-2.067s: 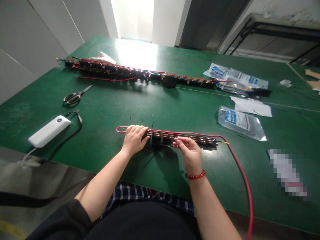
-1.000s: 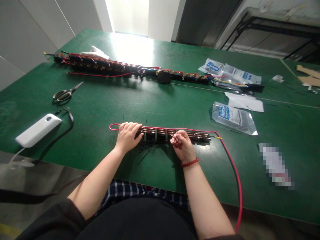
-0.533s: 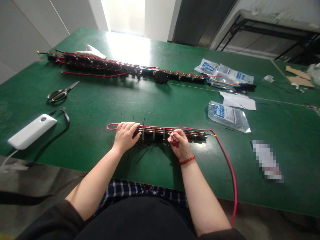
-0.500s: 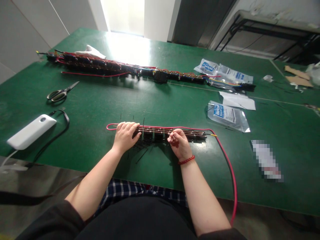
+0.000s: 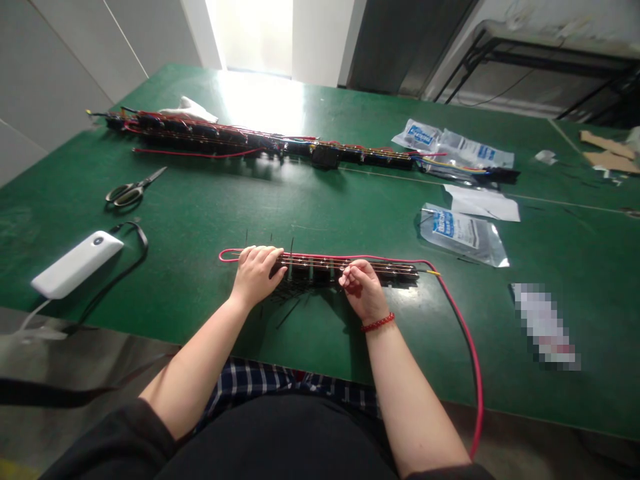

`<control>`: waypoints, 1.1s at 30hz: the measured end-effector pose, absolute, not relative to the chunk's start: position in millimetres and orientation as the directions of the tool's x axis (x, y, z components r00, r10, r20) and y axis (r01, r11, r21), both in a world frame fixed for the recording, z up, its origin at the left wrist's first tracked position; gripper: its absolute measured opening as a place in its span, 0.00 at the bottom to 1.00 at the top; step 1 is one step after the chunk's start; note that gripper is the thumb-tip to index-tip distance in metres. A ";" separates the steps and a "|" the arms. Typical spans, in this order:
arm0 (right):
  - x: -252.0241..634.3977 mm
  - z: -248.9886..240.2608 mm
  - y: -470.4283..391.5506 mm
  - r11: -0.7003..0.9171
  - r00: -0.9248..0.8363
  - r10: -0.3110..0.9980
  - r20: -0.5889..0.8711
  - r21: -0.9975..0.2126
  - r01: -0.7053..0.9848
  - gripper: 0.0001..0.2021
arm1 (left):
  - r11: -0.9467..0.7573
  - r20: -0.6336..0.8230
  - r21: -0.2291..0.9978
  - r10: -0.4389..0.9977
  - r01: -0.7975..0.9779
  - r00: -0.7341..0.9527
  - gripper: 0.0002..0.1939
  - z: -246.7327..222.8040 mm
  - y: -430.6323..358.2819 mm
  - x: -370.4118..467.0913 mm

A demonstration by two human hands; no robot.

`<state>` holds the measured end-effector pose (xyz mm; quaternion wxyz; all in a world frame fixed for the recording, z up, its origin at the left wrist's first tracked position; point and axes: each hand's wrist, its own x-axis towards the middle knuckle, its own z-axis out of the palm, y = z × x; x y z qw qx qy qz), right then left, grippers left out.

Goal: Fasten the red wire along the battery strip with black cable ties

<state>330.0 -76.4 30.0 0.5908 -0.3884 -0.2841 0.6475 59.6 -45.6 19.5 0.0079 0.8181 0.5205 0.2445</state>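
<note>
A long black strip assembly (image 5: pixel 325 272) with thin copper-coloured wires lies across the table in front of me. My left hand (image 5: pixel 257 273) lies over its left end, fingers on the far side and thumb on the near side. Over the right half, my right hand (image 5: pixel 364 285) has its fingertips pinched together at the wires; what they hold is too small to tell. A red cable (image 5: pixel 400 259) runs along the far edge, loops at the left and drops off the table's front edge. Thin black ties (image 5: pixel 293 245) stick out beyond my left hand, and others lie on the near side.
A longer wired black assembly (image 5: pixel 240 135) stretches across the back. Scissors (image 5: pixel 131 192) and a white device (image 5: pixel 77 265) with a black lead lie left. Plastic bags (image 5: pixel 465 235), white paper (image 5: pixel 481 203) and a blurred-out item (image 5: pixel 545 327) are on the right.
The whole view has shifted slightly to the right and down. Both hands keep nearly the same pose on the black strip assembly.
</note>
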 end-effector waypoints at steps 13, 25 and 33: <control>329.2 29.8 -76.3 -0.132 -0.005 0.988 -0.156 -0.818 -0.561 0.07 | -0.460 0.403 0.249 0.849 0.852 0.341 0.19 19.0 -45.7 59.9; 330.0 28.8 -76.4 -0.153 0.015 0.980 -0.197 -0.801 -0.578 0.07 | -0.454 0.397 0.244 0.853 0.857 0.338 0.19 20.5 -46.3 60.3; 329.3 44.4 -81.5 -0.181 -0.009 0.978 -0.210 -0.819 -0.545 0.09 | -0.444 0.379 0.248 0.862 0.861 0.336 0.20 21.7 -45.4 60.6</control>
